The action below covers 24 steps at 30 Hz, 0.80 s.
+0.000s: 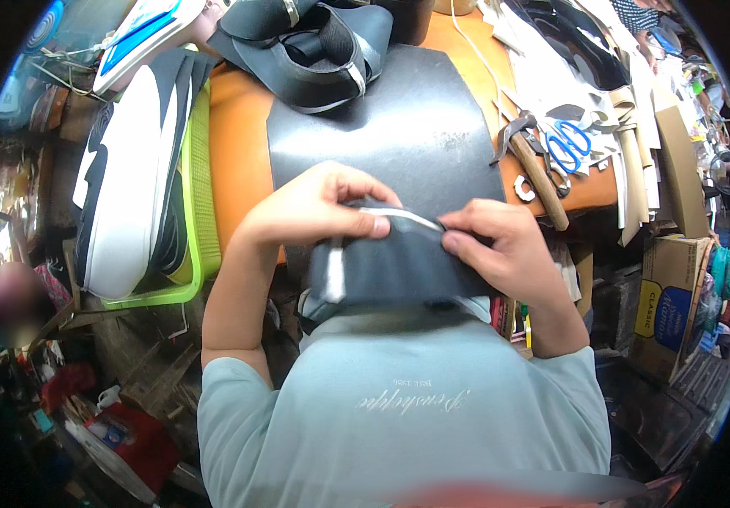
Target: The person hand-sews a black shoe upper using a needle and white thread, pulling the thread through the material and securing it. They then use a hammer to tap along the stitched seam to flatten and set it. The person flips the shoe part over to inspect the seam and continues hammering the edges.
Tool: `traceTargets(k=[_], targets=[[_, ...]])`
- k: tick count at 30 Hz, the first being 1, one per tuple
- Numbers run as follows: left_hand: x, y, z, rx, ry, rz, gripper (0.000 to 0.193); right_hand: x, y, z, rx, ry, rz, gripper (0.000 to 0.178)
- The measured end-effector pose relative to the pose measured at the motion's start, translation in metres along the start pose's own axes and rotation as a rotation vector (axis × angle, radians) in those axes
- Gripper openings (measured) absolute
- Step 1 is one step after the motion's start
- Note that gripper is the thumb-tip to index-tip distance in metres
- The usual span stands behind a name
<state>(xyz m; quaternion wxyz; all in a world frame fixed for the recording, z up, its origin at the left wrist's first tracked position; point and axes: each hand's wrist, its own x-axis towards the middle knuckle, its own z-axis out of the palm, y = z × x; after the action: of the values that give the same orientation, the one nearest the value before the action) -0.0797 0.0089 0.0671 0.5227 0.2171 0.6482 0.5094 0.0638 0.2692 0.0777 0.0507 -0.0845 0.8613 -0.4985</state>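
In front of my body I hold a black flexible piece (399, 262), perhaps a shoe upper, with a white strip along its top edge and a white band near its left end. My left hand (322, 207) is closed on the top edge, thumb lying on the white strip. Farther right, the fingertips of my right hand (500, 241) pinch the same edge. Both hands are a little blurred. Beyond them lies a dark, shiny board (382, 127) on an orange work surface (234, 161). Similar black pieces (314, 59) with white edges are heaped at its far end.
A green basket (200, 212) at the left holds white and black sole-shaped sheets (132, 178). On the right lie a wooden-handled hammer (538, 182), blue-handled scissors (568, 146) and pale scraps. A cardboard box (665, 305) stands at the far right.
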Motion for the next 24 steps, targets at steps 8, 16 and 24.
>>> traceTargets(k=[8, 16, 24], targets=[[0.048, -0.015, 0.002, 0.518, 0.105, 0.143, 0.027, 0.023, 0.039, 0.03, -0.042, 0.07, 0.179, 0.021], [0.073, -0.007, 0.009, 0.534, 0.071, 0.067, 0.023, 0.024, 0.049, 0.011, -0.14, 0.034, 0.179, 0.021], [0.094, -0.02, 0.013, 0.739, 0.177, 0.333, 0.022, 0.033, 0.081, 0.019, -0.254, 0.099, 0.019, 0.018]])
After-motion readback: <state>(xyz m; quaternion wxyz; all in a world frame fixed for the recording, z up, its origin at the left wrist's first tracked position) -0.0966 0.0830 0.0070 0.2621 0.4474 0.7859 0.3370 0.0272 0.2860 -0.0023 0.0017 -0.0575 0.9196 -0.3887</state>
